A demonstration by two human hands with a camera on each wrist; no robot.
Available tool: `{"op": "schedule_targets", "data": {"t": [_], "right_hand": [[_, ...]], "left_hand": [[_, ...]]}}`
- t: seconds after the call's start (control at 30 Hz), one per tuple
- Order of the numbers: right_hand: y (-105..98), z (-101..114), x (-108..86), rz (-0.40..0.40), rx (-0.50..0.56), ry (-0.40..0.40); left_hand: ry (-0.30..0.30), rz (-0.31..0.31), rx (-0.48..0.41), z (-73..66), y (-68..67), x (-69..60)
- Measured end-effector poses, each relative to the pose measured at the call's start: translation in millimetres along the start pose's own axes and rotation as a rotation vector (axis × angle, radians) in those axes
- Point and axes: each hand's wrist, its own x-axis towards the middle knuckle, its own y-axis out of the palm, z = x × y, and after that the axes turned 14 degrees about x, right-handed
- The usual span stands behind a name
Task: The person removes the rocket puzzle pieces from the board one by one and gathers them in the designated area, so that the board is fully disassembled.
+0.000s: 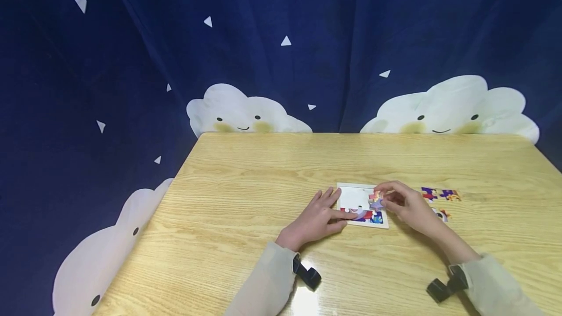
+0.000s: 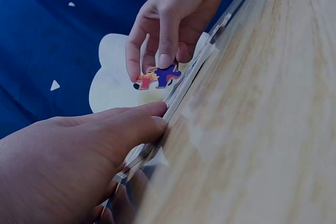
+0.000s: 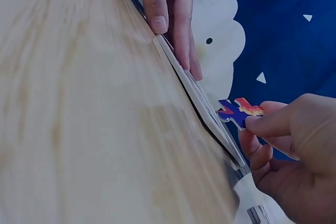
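Observation:
A white-framed puzzle tray [image 1: 362, 225] lies on the table, its lower part filled with colourful pieces [image 1: 372, 217] and its upper left bare white. My left hand [image 1: 313, 219] rests on the tray's left side, fingers spread, the index fingertip over the laid pieces. Between thumb and fingers, my right hand [image 1: 408, 208] pinches a red, orange and purple puzzle piece [image 3: 234, 113] above the tray's right part. The same piece [image 2: 158, 77] shows tilted in the left wrist view, held clear of the tray's surface.
Several loose puzzle pieces [image 1: 440, 194] lie on the wooden table [image 1: 246, 174] to the right of the tray, one of them [image 1: 440, 215] partly behind my right hand. A dark blue curtain [image 1: 263, 9] with white clouds and triangles hangs behind the table and at its left.

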Motion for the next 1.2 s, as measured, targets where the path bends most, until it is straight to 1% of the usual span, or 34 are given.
{"op": "schedule_targets", "data": {"t": [0.13, 0.27, 0.43, 0.53, 0.67, 0.83, 1.0, 1.07, 1.2], "right_hand": [[-3, 0, -2.2, -0.007, 0.006, 0.01], [-7, 0, -5.0, -0.017, 0.006, -0.001], [-12, -1, -8.8, -0.028, -0.026, -0.002], [-15, -2, -11.4, -0.038, -0.037, -0.017], [-20, -4, -15.7, -0.043, -0.014, -0.029], [-28, -5, -21.4, -0.046, 0.012, 0.004], [-35, -8, -26.0, -0.07, -0.005, -0.018], [-38, -9, -27.7, -0.088, -0.034, -0.026], [-44, -8, -32.5, -0.103, -0.083, 0.008]], "left_hand": [[-0.003, 0.005, -0.009, -0.2, -0.3, 0.0], [-0.006, 0.004, -0.005, -0.5, -1.0, -0.1], [-0.005, 0.0, -0.004, -0.8, -2.0, -0.7], [-0.007, 0.002, -0.009, -1.1, -2.0, -0.4], [-0.011, 0.002, -0.012, -1.5, -2.2, 0.0], [-0.012, -0.001, -0.003, -1.5, -2.3, 0.1], [-0.015, 0.005, -0.009, -1.3, -2.2, -0.2], [-0.016, 0.006, -0.007, -1.4, -2.1, -0.4], [-0.015, 0.004, 0.004, -1.7, -1.7, -0.5]]}}
